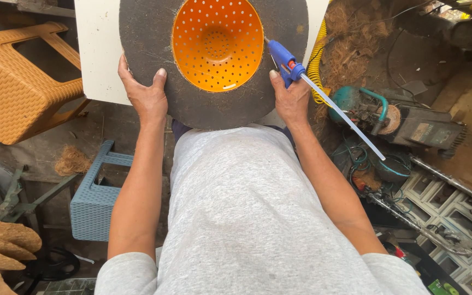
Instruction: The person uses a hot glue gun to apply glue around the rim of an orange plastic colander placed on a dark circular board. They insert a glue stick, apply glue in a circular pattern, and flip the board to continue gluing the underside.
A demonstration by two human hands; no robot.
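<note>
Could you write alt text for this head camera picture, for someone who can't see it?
Seen from above, a person's left hand grips a dark round disc ringing an orange perforated bowl, while the right hand holds a blue glue gun at its edge.

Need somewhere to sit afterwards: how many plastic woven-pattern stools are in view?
2: a tan stool tipped over at upper left, and a blue stool below it, beside the left arm. Clutter may hide others.
</note>
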